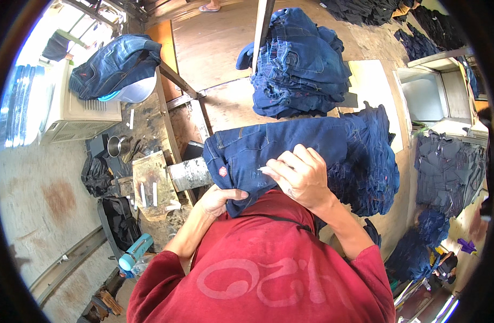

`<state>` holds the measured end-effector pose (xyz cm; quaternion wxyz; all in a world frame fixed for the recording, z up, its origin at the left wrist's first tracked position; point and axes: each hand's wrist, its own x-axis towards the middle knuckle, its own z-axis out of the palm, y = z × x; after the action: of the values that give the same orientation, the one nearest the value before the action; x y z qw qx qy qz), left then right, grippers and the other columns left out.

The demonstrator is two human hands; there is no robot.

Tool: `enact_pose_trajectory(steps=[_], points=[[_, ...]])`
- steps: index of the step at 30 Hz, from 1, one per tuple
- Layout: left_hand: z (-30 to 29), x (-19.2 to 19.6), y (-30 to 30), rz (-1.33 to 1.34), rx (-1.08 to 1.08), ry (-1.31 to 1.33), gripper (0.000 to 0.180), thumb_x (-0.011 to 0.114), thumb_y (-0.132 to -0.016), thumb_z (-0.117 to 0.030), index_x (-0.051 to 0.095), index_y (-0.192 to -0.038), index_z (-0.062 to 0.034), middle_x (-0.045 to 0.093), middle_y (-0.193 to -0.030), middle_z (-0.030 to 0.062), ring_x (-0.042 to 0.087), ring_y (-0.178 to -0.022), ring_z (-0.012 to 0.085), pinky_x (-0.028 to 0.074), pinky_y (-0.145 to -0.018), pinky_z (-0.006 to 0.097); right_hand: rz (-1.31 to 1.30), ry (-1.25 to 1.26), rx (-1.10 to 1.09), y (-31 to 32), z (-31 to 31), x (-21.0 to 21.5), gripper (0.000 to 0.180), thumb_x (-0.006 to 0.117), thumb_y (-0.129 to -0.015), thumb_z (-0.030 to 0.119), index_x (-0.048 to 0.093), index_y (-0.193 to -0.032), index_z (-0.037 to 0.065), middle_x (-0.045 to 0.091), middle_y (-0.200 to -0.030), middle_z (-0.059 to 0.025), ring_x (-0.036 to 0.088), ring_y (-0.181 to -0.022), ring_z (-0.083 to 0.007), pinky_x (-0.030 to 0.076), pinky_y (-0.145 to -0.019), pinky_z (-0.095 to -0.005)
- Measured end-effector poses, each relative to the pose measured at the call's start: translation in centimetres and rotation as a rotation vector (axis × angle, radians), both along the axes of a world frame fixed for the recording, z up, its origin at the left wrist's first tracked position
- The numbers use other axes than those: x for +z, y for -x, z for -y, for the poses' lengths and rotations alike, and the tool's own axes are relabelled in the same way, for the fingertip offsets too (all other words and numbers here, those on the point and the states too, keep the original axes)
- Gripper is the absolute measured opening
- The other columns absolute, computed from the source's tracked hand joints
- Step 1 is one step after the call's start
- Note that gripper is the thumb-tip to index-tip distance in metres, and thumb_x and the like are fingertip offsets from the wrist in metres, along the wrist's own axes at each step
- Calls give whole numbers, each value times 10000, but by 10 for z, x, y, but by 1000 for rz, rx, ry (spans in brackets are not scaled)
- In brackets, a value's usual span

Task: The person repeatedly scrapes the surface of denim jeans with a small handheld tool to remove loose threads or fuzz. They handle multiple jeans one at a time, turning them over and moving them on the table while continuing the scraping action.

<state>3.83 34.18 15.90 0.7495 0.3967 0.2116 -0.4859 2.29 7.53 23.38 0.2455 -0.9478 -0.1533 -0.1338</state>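
A pair of dark blue jeans [290, 141] lies stretched sideways in front of me, its left end over a paint-spotted cylinder [192, 174]. My left hand [219, 201] grips the near left edge of the jeans, thumb on top, close to a small red patch [222, 171]. Over the middle of the cloth, my right hand [300, 175] pinches a small white piece of chalk [262, 169]. Its tip is at the fabric beside some faint pale marks; whether it touches, I cannot tell.
Stacked jeans [300, 70] rise beyond, and another pile [370, 161] sits to the right. On the left workbench lie white sticks [155, 192], a metal cup [118, 145] and a turquoise bottle [136, 252]. More jeans [118, 62] drape over a basin. A wooden post [262, 32] stands ahead.
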Motion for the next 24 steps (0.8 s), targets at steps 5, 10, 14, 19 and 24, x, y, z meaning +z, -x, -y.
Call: enact_pose_trajectory(steps=[5, 10, 14, 19, 24], points=[[3, 3, 0, -9, 12, -3, 572, 766, -795, 146, 698, -1354, 42, 773, -1270, 153, 764, -1105, 262, 606, -1025, 423, -30, 88, 90, -6, 0, 1, 163, 825, -898, 302, 776, -955, 157, 598, -832, 24, 576, -810, -202, 446, -687, -371], [5, 5, 0, 16, 17, 38, 571, 751, -796, 152, 698, -1354, 45, 773, -1271, 156, 767, -1101, 258, 610, -1017, 414, -32, 31, 104, -8, -1, 2, 168, 801, -922, 306, 780, -971, 147, 607, -851, 15, 584, -842, -206, 456, -704, -379], [6, 8, 0, 19, 24, 19, 569, 744, -801, 157, 696, -1357, 48, 771, -1279, 161, 766, -1112, 260, 609, -1026, 417, 0, 76, 91, -12, -4, 4, 174, 822, -901, 305, 783, -961, 146, 617, -848, 16, 585, -828, -204, 453, -699, -374], [7, 8, 1, 14, 43, 13, 560, 745, -799, 163, 705, -1346, 48, 771, -1282, 162, 767, -1118, 263, 607, -1035, 422, -62, 92, 161, -15, -3, 5, 181, 862, -864, 294, 788, -934, 144, 610, -825, 21, 574, -791, -202, 443, -678, -372], [6, 3, 2, 10, 35, 1, 561, 754, -793, 161, 710, -1341, 47, 770, -1287, 162, 763, -1129, 267, 603, -1042, 423, -77, 134, 153, -13, -4, 7, 175, 764, -940, 315, 755, -971, 144, 600, -859, 2, 592, -867, -210, 455, -725, -379]])
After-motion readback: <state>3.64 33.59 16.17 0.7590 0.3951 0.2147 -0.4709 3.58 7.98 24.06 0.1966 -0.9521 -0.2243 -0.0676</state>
